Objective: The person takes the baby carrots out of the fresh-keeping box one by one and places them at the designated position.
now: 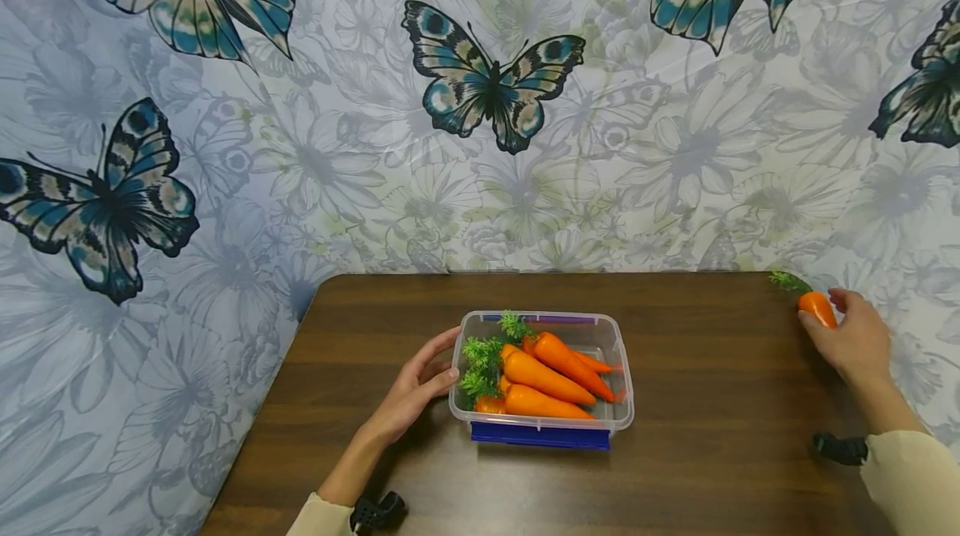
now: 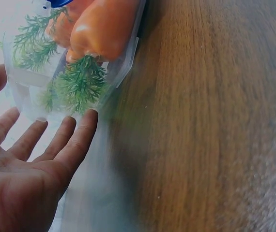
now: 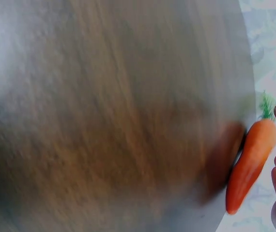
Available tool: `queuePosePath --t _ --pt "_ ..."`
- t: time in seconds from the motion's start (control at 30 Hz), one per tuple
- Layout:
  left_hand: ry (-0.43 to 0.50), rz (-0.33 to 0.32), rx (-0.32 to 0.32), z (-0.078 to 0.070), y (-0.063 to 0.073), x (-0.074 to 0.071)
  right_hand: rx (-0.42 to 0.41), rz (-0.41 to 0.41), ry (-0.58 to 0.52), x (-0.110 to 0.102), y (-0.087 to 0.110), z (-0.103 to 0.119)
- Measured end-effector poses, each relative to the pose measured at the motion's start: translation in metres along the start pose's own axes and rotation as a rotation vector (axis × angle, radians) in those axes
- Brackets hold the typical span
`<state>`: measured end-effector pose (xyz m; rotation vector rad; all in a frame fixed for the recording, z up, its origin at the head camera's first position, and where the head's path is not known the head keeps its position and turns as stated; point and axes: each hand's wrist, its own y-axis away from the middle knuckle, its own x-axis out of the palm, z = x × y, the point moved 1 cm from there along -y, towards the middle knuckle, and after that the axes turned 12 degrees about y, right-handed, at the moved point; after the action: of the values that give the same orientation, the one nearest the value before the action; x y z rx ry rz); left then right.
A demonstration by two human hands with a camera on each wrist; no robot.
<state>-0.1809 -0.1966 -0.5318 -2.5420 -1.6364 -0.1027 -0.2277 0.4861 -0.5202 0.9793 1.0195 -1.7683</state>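
A clear rectangular plastic container [image 1: 551, 421] sits on a brown wood-grain worktop [image 1: 720, 369], a dark blue plastic clip [image 1: 540, 437] on its near side. At the container's left, the person's left hand [image 1: 411, 393] has its fingers spread and loosely extended, the tips at its wall, touching without a grip. Inside the container, several smooth orange carrots [image 1: 546, 376] lie heaped, their feathery green tops [image 1: 480, 359] toward its left end, tapered tips toward its right. Well to the right of the container and farther back, a lone orange carrot [image 1: 816, 307] with a leafy green end is at the worktop's edge. There, the person's right hand [image 1: 857, 338] has thumb and fingers parted about this carrot; whether they pinch it, I cannot tell. Behind the container, beyond the worktop, is pale floral fabric [image 1: 525, 202] printed with teal, black and cream butterflies [image 1: 492, 94].
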Motion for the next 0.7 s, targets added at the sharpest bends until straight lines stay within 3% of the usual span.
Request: queuePosePath --t 0.43,0.7 --pt "0.006 -0.008 -0.010 0.000 0.001 0.000 -0.166 -0.026 -0.078 0.002 0.003 0.047" --pt "0.009 -0.012 -0.012 0.000 0.001 0.001 -0.223 0.073 -0.174 0.001 0.014 0.088"
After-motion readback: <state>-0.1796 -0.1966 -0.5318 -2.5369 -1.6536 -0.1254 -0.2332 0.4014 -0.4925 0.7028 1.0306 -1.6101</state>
